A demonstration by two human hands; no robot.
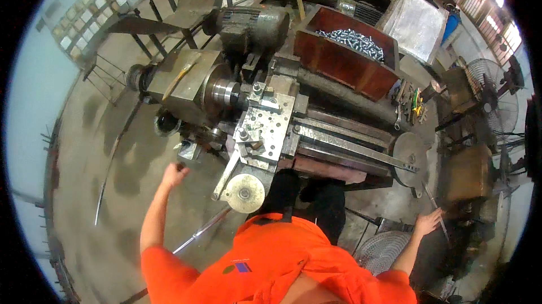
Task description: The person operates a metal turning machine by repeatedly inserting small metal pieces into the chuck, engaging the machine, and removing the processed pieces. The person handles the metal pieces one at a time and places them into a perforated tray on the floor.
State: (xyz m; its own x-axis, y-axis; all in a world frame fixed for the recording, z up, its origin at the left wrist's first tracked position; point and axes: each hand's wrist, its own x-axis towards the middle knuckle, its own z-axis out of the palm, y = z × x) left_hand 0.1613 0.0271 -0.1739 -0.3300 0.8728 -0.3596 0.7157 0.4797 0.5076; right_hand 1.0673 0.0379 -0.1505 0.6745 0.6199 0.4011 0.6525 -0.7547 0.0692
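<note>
I stand at a metal lathe [265,117] in an orange shirt. My left hand [174,174] is raised at the lathe's front left, below the headstock and chuck [223,92], with its fingers curled into a fist. Something small and dark shows at the knuckles, but I cannot tell whether the hand grips it. My right hand [427,222] reaches out to the right with spread fingers, and its fingertips touch a thin metal rod [436,208] leaning by the lathe's tail end. A round handwheel [244,193] sits just in front of my chest.
A rust-red bin of several shiny metal parts [353,41] stands behind the lathe bed. Hand tools [412,103] lie at the right end. Floor fans stand at right [491,98] and lower right [381,250]. A long rod [197,233] and a curved bar [113,157] lie on the concrete floor.
</note>
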